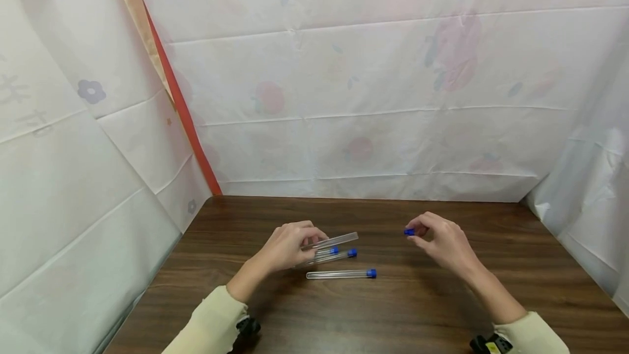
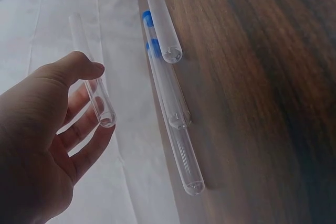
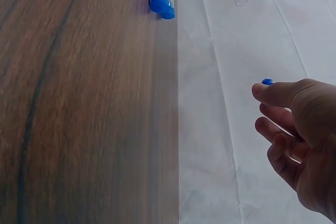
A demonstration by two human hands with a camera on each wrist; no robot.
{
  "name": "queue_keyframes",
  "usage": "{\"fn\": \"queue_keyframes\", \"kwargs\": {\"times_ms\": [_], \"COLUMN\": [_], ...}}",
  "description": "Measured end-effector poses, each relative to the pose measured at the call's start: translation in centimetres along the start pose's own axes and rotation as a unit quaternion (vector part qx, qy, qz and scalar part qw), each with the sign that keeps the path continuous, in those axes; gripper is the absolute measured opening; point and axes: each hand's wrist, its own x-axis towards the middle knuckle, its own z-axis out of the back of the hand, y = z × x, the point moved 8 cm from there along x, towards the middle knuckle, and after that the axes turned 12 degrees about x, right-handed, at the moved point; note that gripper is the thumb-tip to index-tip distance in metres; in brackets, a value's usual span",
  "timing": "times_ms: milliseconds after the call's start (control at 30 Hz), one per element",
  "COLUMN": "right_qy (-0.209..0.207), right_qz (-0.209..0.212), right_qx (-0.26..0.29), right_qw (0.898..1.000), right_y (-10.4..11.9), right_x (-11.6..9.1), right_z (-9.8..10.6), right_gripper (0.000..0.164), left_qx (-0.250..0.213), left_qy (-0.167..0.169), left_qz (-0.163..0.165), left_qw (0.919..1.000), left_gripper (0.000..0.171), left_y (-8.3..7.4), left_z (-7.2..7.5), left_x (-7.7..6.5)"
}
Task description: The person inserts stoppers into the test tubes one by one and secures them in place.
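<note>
My left hand (image 1: pixel 295 245) pinches a clear test tube (image 2: pixel 84 45) between thumb and fingers, its uncapped open end pointing right, toward the other hand. A small blue stopper (image 1: pixel 409 231) is pinched in my right hand (image 1: pixel 444 242), apart from the tube; in the right wrist view only a bit of the stopper (image 3: pixel 267 82) shows past the thumb. Below the held tube, two blue-capped test tubes (image 2: pixel 184 150) lie close together, partly hidden by the left hand in the head view. Nearer me lies another capped test tube (image 1: pixel 339 275), its blue cap to the right.
The dark wooden table (image 1: pixel 393 310) ends at the back against a white printed sheet (image 1: pixel 363 86). More white sheeting (image 1: pixel 73 179) hangs along the left and right sides. A red strip (image 1: pixel 182 97) runs down the back left corner.
</note>
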Motion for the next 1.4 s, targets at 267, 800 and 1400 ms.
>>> {"fn": "queue_keyframes", "kwargs": {"times_ms": [267, 800, 1400], "right_qy": [-0.001, 0.013, 0.017], "right_qz": [0.002, -0.002, 0.035], "right_qx": [0.013, 0.036, 0.064], "right_qw": [1.000, 0.999, 0.997], "right_y": [0.4, 1.3, 2.6], "right_x": [0.2, 0.3, 0.2], "right_z": [-0.3, -2.0, -3.4], "right_gripper": [0.036, 0.032, 0.034], "left_qx": [-0.002, -0.002, 0.005], "left_qy": [0.000, 0.003, -0.007], "left_qz": [-0.008, -0.027, -0.039], "left_qw": [1.0000, 0.9996, 0.9992], "left_gripper": [0.033, 0.033, 0.033], "left_y": [-0.4, -2.0, -3.2], "left_z": [0.0, 0.0, -0.4], "left_x": [0.0, 0.6, 0.9]}}
